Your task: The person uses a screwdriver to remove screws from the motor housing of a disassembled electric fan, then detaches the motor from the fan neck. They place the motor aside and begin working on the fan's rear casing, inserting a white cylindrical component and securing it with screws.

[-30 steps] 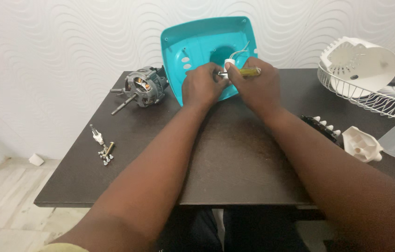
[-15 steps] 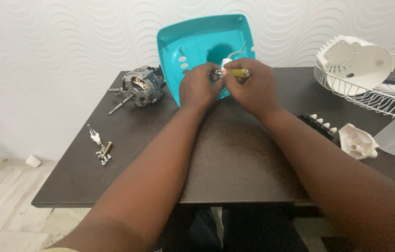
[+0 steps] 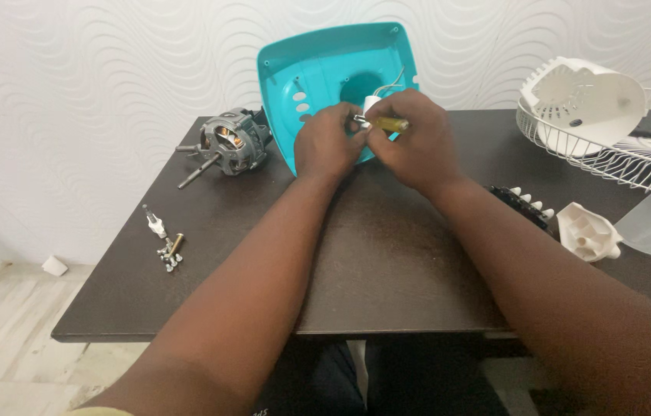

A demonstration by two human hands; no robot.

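Both hands stay at the blue cover, as before. The right hand holds a yellow screwdriver. The left hand pinches a small white part.

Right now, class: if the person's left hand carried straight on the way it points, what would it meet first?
The left hand points away from the body, so it would probably meet the teal plastic housing first; how far apart they are is hard to judge.
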